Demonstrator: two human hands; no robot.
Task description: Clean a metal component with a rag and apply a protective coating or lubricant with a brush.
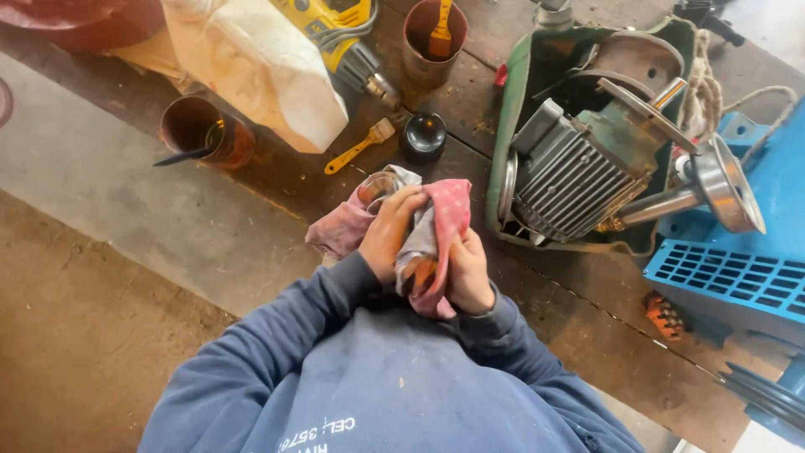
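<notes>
Your left hand and right hand are both closed on the pink rag, bunched between them just in front of your chest, with a loose end trailing off to the left. Beyond the rag on the dark wooden boards lie a yellow-handled brush and a black round cap, close together. To your right the finned grey motor sits in its green housing, beside the blue grille.
</notes>
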